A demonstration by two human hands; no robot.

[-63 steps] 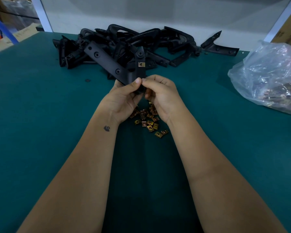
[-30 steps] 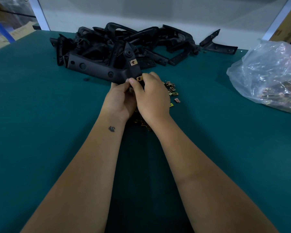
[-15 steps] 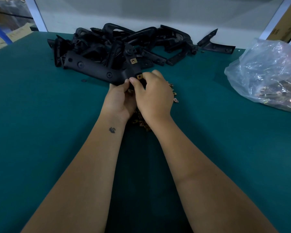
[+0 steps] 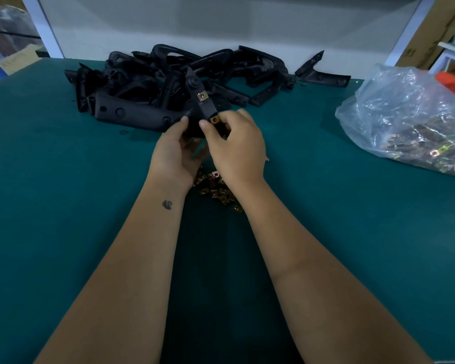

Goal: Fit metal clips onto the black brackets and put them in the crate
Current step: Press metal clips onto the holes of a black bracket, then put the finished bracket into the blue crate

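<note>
1. Head view, grips: the left hand [image 4: 177, 151] holds the black bracket [image 4: 153, 116] at its bend, fingers curled under it and thumb on top. The right hand [image 4: 235, 148] pinches a metal clip [image 4: 215, 119] at the near end of the bracket's short arm, thumb against it. A second fitted clip [image 4: 201, 96] sits further up that arm.

2. Same view, where things lie: the held bracket is raised just above the green table [image 4: 63, 206], in front of the pile of brackets [image 4: 184, 72]. Loose clips [image 4: 216, 189] lie heaped beneath the wrists. A clear plastic bag [image 4: 410, 119] with more clips rests well to the right. No crate is in view.

3. Handling, as a judgement: the bracket looks like rigid moulded plastic, light enough for one hand and not fragile; the elbow is the sensible hold, leaving the arm free. The clip is small, thin, springy metal, probably slippery and sharp-edged, so a fingertip pinch on its flat faces suits it. It likely needs a firm push to seat.

4. Writing: none can be read; the cardboard at the far right may carry print, but it is too blurred to tell.
</note>
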